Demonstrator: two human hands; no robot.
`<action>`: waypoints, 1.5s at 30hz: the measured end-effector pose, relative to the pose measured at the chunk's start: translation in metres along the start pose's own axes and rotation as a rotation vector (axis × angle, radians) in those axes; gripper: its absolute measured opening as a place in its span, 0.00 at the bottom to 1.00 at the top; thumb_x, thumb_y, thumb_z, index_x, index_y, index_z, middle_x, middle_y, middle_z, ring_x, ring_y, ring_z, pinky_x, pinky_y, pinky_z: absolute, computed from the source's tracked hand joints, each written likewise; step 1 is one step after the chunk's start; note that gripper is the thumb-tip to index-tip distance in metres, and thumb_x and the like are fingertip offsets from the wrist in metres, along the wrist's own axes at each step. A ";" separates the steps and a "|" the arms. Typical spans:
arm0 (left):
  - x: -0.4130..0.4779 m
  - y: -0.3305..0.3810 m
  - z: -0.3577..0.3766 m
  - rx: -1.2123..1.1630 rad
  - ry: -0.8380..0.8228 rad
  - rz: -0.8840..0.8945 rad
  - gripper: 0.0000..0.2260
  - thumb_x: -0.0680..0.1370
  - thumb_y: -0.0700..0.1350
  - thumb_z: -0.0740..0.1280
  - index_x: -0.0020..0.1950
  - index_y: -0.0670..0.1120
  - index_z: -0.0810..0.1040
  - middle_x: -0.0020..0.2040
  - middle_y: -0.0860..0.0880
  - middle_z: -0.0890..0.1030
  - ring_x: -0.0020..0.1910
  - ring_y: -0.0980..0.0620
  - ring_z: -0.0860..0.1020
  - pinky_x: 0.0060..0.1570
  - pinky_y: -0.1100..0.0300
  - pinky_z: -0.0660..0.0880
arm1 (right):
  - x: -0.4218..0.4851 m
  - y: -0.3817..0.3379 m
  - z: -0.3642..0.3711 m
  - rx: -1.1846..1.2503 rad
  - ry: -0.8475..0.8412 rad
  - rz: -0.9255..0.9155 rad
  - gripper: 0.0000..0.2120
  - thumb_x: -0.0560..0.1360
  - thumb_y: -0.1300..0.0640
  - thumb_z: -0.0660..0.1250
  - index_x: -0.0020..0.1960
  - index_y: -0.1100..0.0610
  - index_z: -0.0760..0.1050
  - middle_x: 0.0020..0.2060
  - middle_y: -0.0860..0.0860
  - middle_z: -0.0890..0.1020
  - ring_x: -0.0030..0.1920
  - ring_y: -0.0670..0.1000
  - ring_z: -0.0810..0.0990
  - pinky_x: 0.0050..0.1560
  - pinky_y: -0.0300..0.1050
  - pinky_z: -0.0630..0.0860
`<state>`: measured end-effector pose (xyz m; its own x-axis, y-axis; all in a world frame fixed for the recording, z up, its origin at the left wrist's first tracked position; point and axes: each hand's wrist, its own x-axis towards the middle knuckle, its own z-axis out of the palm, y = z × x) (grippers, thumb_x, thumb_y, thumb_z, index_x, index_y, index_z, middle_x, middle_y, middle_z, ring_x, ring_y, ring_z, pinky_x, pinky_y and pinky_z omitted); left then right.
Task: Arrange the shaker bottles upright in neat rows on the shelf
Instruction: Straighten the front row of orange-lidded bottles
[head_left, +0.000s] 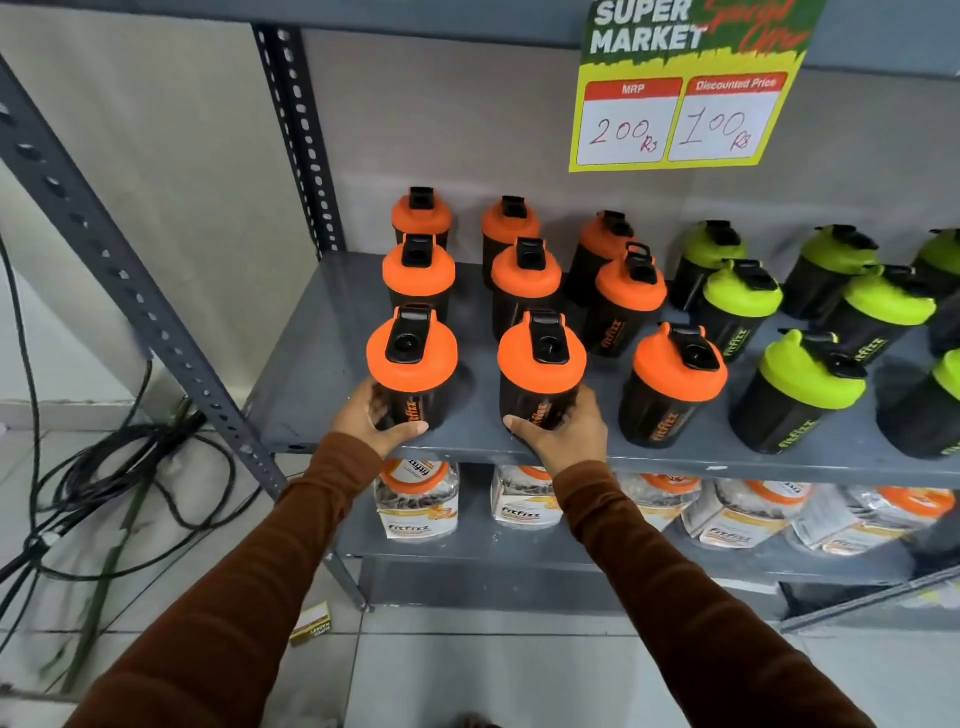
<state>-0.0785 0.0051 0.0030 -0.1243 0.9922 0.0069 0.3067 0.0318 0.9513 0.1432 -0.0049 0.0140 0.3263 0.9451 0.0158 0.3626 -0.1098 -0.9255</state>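
Price sign (691, 88) hangs above; jars (418, 501) on lower shelf; black cables (104, 467), small box (310, 623) on floor.

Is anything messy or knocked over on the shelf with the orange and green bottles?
Nothing's knocked over or spilled. All the shaker bottles stand upright in rows. The left hand and right hand each hold a front orange-lidded bottle on the shelf.

shop | price sign (691, 88) | stocked metal shelf (311, 364)
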 end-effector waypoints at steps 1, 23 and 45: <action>-0.001 0.000 0.000 -0.005 0.001 -0.011 0.29 0.64 0.34 0.75 0.61 0.40 0.68 0.62 0.39 0.74 0.58 0.43 0.73 0.57 0.52 0.69 | -0.001 0.000 0.000 -0.004 -0.002 0.000 0.36 0.56 0.53 0.80 0.59 0.57 0.67 0.58 0.56 0.78 0.58 0.55 0.77 0.61 0.56 0.75; -0.001 0.001 -0.003 0.018 -0.034 -0.036 0.30 0.64 0.32 0.74 0.63 0.40 0.66 0.66 0.38 0.71 0.65 0.40 0.69 0.61 0.49 0.67 | 0.001 0.005 -0.002 -0.093 -0.072 0.001 0.37 0.58 0.57 0.79 0.62 0.58 0.64 0.61 0.58 0.76 0.61 0.58 0.75 0.64 0.55 0.72; -0.050 0.025 0.109 0.156 0.300 0.499 0.31 0.58 0.44 0.79 0.52 0.33 0.66 0.53 0.30 0.69 0.51 0.35 0.72 0.50 0.44 0.73 | -0.005 0.039 -0.085 -0.069 0.545 -0.204 0.27 0.56 0.60 0.75 0.48 0.70 0.67 0.44 0.63 0.68 0.46 0.68 0.71 0.49 0.59 0.69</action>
<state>0.0382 -0.0307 -0.0073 -0.1836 0.8152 0.5494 0.5290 -0.3891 0.7541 0.2300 -0.0402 0.0101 0.6393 0.6566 0.4002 0.5151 0.0207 -0.8569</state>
